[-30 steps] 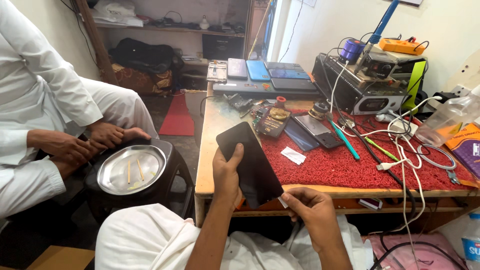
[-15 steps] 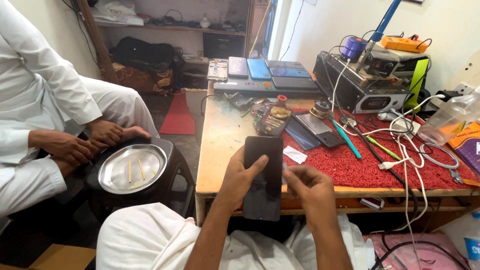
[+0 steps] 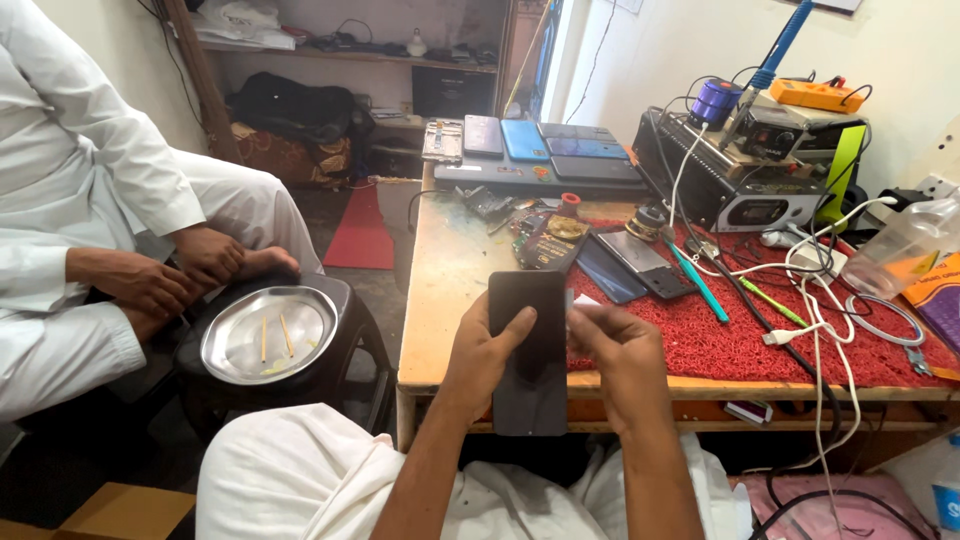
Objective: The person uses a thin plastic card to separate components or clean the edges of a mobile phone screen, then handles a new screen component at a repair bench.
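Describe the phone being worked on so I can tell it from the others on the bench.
Start at the wooden workbench with the red mat. At its near edge, the left hand holds a black phone upright. Unlike the phones lying flat farther back, it is lifted and gripped.

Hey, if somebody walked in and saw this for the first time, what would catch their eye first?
Most likely the black phone held upright at the near edge of the wooden workbench, gripped by the left hand while the right hand works at its right edge. Next, the red mat strewn with white cables and phone parts. To the left, a steel plate sits on a black stool beside a seated person in white.
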